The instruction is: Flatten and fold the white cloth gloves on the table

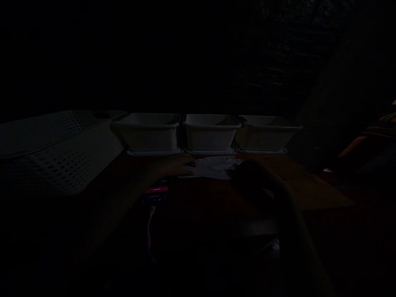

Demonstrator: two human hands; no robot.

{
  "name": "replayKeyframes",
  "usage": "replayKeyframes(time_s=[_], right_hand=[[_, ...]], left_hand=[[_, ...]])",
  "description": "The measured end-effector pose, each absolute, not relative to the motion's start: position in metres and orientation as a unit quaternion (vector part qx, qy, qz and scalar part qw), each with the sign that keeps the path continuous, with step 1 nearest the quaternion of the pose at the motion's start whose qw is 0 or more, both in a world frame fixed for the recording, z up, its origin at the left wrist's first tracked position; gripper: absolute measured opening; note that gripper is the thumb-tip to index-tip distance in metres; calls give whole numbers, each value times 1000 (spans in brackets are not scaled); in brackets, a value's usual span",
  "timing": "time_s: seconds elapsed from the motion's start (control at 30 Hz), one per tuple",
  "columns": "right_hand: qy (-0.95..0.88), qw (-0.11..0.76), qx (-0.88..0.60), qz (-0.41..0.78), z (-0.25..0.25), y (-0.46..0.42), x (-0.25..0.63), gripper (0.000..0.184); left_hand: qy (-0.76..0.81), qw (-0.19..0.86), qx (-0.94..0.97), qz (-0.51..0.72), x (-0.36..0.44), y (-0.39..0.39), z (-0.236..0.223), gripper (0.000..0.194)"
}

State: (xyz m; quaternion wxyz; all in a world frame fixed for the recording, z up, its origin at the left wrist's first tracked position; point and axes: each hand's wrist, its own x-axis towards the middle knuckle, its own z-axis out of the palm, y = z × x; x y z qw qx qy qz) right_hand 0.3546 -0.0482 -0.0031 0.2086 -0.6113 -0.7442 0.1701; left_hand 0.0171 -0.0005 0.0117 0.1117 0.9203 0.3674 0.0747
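Paper (pixel 213 167), a pale thin sheet, lies flat on the tabletop (pixel 309 189) between both hands, likely light, limp and easily creased. The left hand (pixel 177 165) rests fingers on its near edge; the right hand (pixel 247 173) is too dark to tell. Best pinched at an edge.

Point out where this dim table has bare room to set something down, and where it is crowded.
Bare wood shows on the table to the right, between the right hand and its right edge. It is crowded in the middle: both hands meet on the white cloth, left hand beside it, just below three white bins. The perforated basket fills the left.
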Motion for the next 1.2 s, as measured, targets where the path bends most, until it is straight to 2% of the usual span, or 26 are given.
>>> replayKeyframes(time_s=[0.43,0.6,0.7,0.8,0.93,1.07,1.2], right_hand=[[-812,200,-526,158,-13,-50,351,18],[-783,214,-553,186,-10,-53,350,14],[-760,248,-565,203,-7,-53,353,12],[-739,284,-573,214,-4,-52,356,19],[-695,259,-661,117,5,-60,356,18],[-680,231,-694,58,15,-81,347,28],[-707,208,-676,31,22,-94,337,19]], left_hand=[[366,122,919,78,16,0,11,32],[360,116,922,81,16,2,9,29],[364,120,920,79,15,3,9,30],[361,120,921,79,15,3,9,31],[353,114,925,75,14,3,9,30],[353,113,926,71,15,4,9,30],[354,116,925,76,16,3,9,30]])
